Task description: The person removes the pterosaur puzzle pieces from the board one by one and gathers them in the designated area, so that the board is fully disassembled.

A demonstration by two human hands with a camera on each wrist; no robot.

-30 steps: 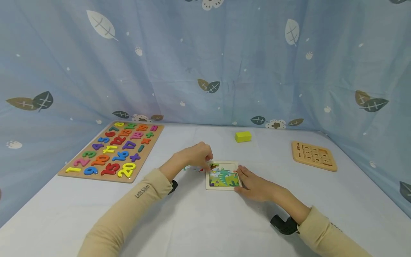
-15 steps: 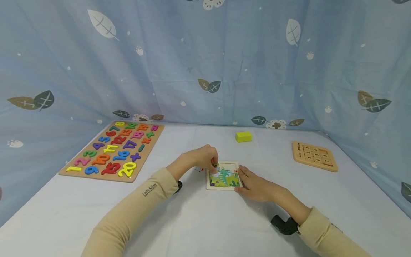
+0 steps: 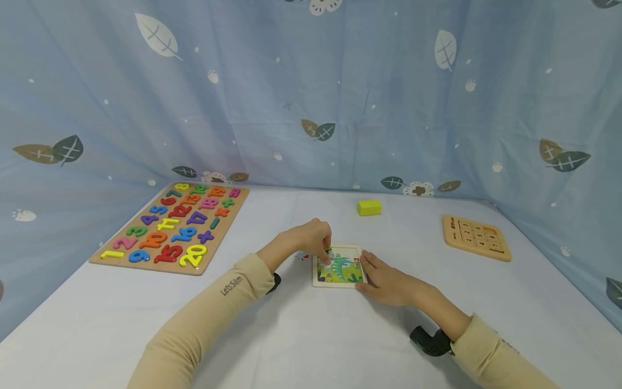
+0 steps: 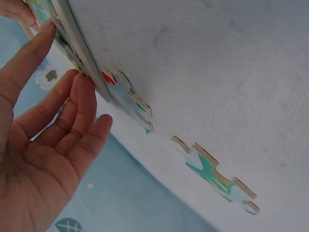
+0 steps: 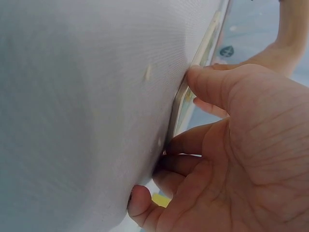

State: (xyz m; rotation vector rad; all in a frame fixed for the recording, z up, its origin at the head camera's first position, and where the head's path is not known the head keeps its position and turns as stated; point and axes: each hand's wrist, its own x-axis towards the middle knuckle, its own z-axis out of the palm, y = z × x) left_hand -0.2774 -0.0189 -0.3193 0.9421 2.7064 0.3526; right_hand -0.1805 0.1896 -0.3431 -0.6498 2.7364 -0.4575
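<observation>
A square dinosaur jigsaw in a pale wooden tray (image 3: 335,284) lies flat in the middle of the white table. My left hand (image 3: 312,239) is over its upper left corner, pinching a small puzzle piece (image 3: 329,250) between thumb and fingers; the fingers hide most of it. Along the tray's right side, my right hand (image 3: 386,282) holds the edge, the thumb at the near corner. In the left wrist view, two loose pieces lie on the cloth beside the tray: one with red (image 4: 126,99), one with green (image 4: 217,176).
A wooden number board (image 3: 204,266) with colourful numerals lies at the left. Behind the tray stands a yellow-green block (image 3: 369,207). A small wooden sliding number puzzle (image 3: 476,237) lies at the right. A patterned blue curtain (image 3: 272,97) hangs behind the table.
My left hand has moved right, from the tray's left edge onto its upper left corner, and stays there over the last half second. The right hand keeps its hold.
</observation>
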